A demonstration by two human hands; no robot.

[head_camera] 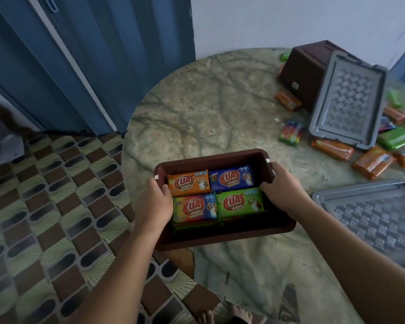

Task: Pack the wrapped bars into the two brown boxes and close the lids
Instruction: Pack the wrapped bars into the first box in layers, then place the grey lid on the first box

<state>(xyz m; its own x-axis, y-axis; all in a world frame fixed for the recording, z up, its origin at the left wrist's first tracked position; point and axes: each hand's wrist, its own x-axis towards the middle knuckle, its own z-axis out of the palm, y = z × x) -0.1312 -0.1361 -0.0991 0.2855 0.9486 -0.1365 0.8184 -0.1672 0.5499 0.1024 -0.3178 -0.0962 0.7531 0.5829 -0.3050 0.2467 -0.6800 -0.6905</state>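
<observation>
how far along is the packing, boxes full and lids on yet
Partly done. The near brown box holds a top layer of four wrapped bars, more beneath. In hand: the left hand and right hand grip its side rims. Left: its grey lid lies beside it, the second brown box lies tipped over by another lid, and loose bars are scattered on the table.

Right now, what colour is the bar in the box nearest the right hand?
Green, with a red logo. The head view shows it, beside the right hand.
</observation>
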